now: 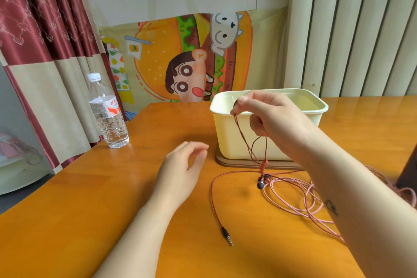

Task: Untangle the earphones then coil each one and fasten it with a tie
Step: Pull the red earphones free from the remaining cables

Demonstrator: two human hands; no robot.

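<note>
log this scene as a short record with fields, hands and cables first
right hand: pinches the red earphone cable, raised before the cream box
left hand: open above the table, holding nothing
jack plug: lying on table
pink cable: loose loops on table, overlapping the red one
ties: none visible
other: water bottle, left

Cannot read the print on the water bottle [108,110] at left: too small. Cannot see the bottom of the cream box [232,140] at centre right. Cannot tell what the fingers [240,105] of the right hand [273,115] pinch atop the dark red cable [237,128]. Cannot follow the pink cable [291,201] under the forearm [338,176] at lower right, nor past the right edge. Cannot name the dark thing [408,171] cut by that edge. Blurred about the tips of the left hand [180,169].
</note>
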